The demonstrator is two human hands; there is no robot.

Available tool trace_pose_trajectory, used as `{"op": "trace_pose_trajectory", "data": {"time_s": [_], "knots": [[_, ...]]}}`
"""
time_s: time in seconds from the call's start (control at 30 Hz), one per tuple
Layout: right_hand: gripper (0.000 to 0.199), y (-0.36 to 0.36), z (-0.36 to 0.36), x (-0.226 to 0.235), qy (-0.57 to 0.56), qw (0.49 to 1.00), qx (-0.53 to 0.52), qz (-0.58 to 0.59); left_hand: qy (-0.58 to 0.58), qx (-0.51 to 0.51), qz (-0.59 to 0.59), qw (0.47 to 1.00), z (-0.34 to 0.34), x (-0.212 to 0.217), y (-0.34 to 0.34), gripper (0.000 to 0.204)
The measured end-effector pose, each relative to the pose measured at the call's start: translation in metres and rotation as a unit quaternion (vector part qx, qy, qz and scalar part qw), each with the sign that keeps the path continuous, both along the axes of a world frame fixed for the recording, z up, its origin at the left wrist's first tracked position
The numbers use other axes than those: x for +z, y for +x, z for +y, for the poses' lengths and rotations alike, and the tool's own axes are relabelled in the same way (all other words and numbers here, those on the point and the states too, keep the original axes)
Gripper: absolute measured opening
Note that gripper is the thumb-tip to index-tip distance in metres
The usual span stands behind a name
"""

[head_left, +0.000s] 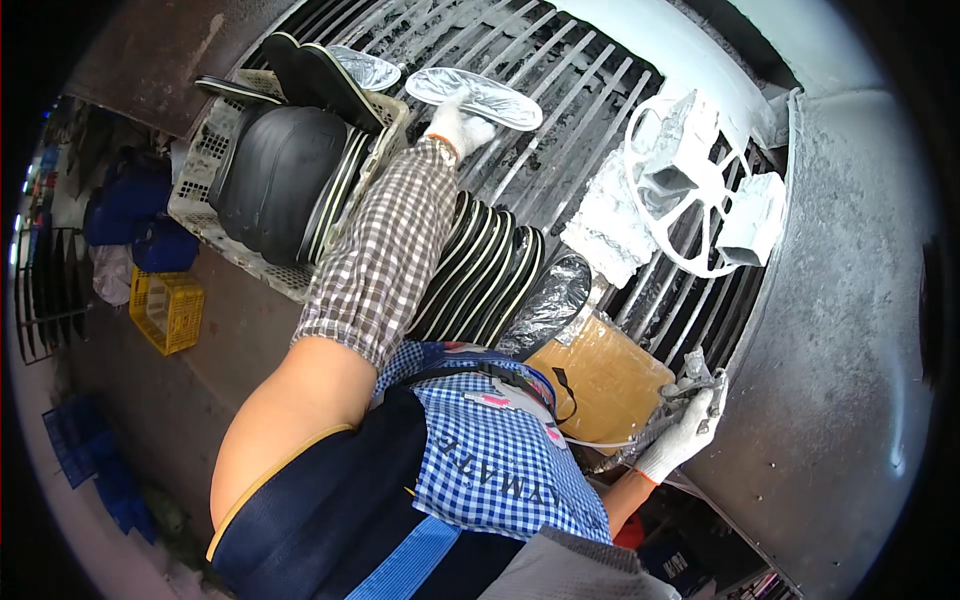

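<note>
My left hand (461, 127), in a white glove under a brown checked sleeve, grips a shoe sole (490, 101) with a shiny silvery-white face, held above the metal slats; its fingers are partly hidden. A similar shiny sole (366, 69) lies at the far end of the crate. My right hand (692, 430), gloved too, is closed around a grey, crusted tool that looks like a spray gun (690, 378), low at the right. Between my arms stands a row of black soles (478, 265) with pale edges, beside a black sole with a glossy, wet-looking face (556, 296).
A pale plastic crate (190, 200) at the left holds stacked black soles (280, 180). White-crusted slats (560, 110) carry a spoked wheel (705, 195). A brown board (600, 375) lies close to my apron, and a metal wall (850, 300) closes the right. A yellow basket (165, 310) stands lower left.
</note>
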State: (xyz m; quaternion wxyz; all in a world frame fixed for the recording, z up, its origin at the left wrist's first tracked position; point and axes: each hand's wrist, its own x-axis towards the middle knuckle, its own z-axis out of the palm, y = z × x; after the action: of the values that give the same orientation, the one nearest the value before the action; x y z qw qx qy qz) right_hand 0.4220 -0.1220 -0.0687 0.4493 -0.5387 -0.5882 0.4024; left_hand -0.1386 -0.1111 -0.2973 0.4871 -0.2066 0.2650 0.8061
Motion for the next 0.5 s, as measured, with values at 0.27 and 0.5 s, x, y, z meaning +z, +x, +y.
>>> {"op": "trace_pose_trajectory", "data": {"time_s": [0.27, 0.5], "knots": [[0.043, 0.007, 0.001, -0.014, 0.002, 0.998, -0.021, -0.054, -0.123, -0.186, 0.358, 0.907, -0.034, 0.049, 0.060, 0.023], [0.043, 0.017, 0.001, -0.030, -0.003, 0.998, -0.045, 0.045, -0.107, -0.534, 0.648, 0.533, -0.005, 0.132, 0.182, 0.046]]}}
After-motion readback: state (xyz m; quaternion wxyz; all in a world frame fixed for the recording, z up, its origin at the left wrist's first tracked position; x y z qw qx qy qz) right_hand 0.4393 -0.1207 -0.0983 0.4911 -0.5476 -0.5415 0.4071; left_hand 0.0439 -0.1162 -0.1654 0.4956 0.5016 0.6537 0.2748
